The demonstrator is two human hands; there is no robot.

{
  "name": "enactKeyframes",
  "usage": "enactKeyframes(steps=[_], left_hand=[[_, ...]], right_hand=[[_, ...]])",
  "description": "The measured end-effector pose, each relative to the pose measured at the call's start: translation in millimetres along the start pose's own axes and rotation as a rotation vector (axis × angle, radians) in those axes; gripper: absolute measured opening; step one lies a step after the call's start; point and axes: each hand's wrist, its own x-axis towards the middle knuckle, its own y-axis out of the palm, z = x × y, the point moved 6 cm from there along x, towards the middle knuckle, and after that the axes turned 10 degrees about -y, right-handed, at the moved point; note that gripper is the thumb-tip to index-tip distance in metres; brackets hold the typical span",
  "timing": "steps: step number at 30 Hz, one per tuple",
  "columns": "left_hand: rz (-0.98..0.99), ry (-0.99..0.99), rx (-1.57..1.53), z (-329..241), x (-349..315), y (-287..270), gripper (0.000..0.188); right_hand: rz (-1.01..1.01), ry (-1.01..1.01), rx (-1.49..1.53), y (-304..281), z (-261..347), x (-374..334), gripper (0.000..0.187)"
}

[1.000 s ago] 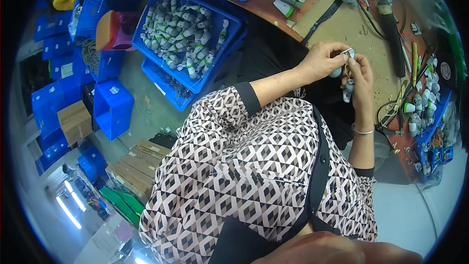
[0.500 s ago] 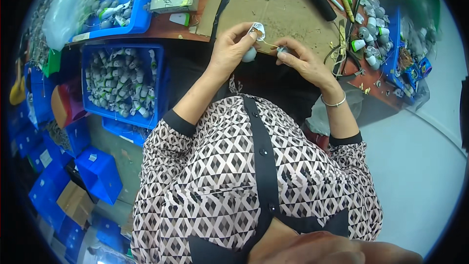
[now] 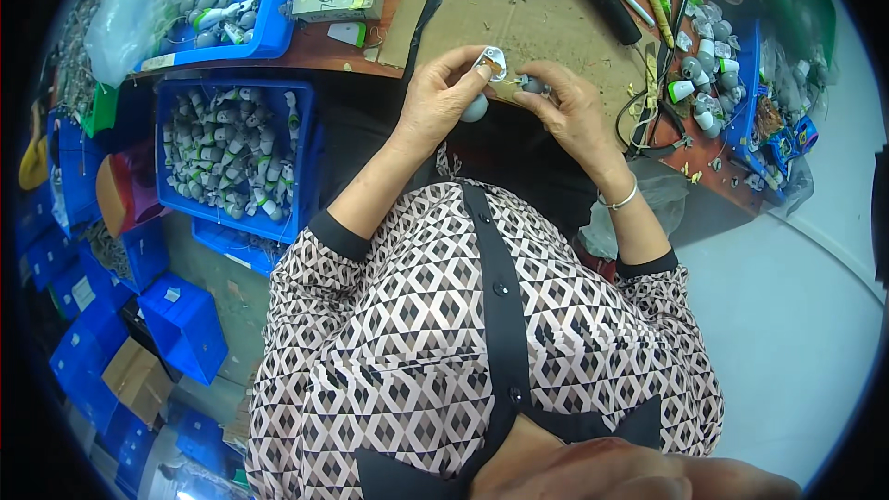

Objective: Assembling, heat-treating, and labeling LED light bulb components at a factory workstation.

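Observation:
My left hand (image 3: 439, 100) is closed around a small white plastic housing (image 3: 496, 59); its open side shows, with something brownish inside under my thumb. A pale grey rounded part (image 3: 474, 110) sticks out below those fingers, and I cannot tell whether it belongs to the housing. Close by on the right, my right hand (image 3: 572, 106) pinches a small grey knob-like part (image 3: 532, 84) between thumb and fingers. A short, thin yellowish wire appears to run between it and the housing. Both hands are over the near edge of a cardboard sheet (image 3: 556, 32).
Left of my arm, a blue bin (image 3: 165, 153) holds many grey-and-white pieces. A blue tray (image 3: 278, 9) stands on the bench behind it. More pieces (image 3: 713, 65) are heaped at the right, beside a yellow stick (image 3: 656, 7) and black cables. A dark thick rod (image 3: 602, 0) lies across the cardboard.
My right hand has moved slightly up and left, bringing the grey part closer to the housing; less wire shows between them. My left hand has barely moved.

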Motion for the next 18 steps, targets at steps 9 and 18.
enactKeyframes(steps=[9,18], left_hand=[[0.015,0.001,0.02,-1,-2,1,0.026],[0.02,-0.021,0.059,3,-1,0,0.028]], right_hand=[[-0.146,-0.287,-0.168,-3,17,4,0.028],[-0.29,-0.232,-0.051,-5,16,1,0.024]])
